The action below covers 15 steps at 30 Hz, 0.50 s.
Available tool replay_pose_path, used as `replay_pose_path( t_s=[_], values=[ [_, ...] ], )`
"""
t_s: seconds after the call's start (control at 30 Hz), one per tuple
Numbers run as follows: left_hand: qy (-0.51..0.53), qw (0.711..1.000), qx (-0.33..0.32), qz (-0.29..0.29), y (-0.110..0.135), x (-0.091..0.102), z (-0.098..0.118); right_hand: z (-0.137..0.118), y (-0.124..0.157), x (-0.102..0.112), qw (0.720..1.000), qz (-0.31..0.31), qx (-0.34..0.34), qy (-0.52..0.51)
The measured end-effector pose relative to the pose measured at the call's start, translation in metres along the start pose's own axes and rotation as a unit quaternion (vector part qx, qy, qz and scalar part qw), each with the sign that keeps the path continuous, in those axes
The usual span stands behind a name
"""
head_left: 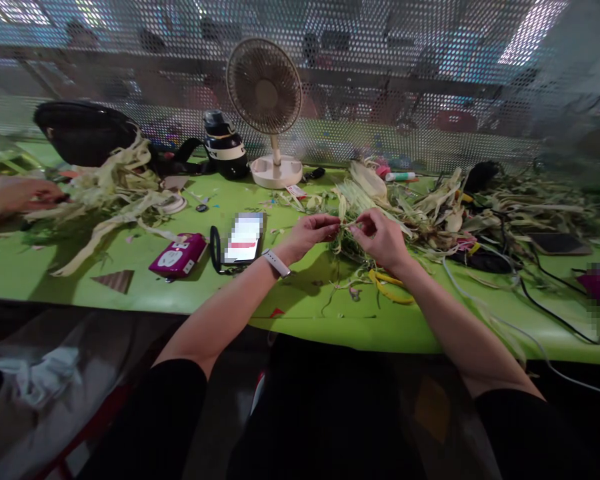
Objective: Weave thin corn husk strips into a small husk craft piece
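Observation:
Over the middle of the green table, my left hand (313,235), with a pale band on its wrist, pinches a thin pale strip of what looks like dried corn husk (343,207). Close by on the right, my right hand (380,239) is closed with thumb and fingertips together on the same strip. Shredded green fibres hang below and behind the fingers. Yellow-handled scissors (387,288) lie just under my right hand. A heap of husks (443,207) spreads beyond it to the right.
A white fan (265,87) and a black bottle (225,147) stand at the back. Left of my forearm lie a phone (245,237) and a purple tissue pack (179,257). Another person's hand (25,197) is by a husk pile (115,187). Cables (510,323) cross the right side.

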State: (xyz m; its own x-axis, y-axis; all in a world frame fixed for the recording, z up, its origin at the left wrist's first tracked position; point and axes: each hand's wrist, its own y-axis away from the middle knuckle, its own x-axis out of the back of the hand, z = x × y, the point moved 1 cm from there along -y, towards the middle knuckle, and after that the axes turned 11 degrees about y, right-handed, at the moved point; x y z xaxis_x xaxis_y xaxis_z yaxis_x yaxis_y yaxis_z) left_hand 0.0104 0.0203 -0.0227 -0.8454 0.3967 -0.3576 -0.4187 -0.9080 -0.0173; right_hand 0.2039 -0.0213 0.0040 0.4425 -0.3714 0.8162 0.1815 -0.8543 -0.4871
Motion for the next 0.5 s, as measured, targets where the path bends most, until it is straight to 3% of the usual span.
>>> replay_pose_path(
  t_s=[0.07,0.13,0.5],
  values=[
    [0.015,1.000,0.001,-0.002,-0.001,0.001,-0.002,0.000,-0.001,0.003,0.996,0.060,0.039,0.045],
    [0.024,1.000,0.000,-0.005,-0.001,0.000,-0.002,0.001,-0.002,0.002,0.991,0.071,0.084,0.071],
    [-0.001,0.999,0.035,-0.019,0.004,-0.001,0.012,0.007,-0.006,-0.005,0.996,-0.061,0.050,-0.047]
  ],
)
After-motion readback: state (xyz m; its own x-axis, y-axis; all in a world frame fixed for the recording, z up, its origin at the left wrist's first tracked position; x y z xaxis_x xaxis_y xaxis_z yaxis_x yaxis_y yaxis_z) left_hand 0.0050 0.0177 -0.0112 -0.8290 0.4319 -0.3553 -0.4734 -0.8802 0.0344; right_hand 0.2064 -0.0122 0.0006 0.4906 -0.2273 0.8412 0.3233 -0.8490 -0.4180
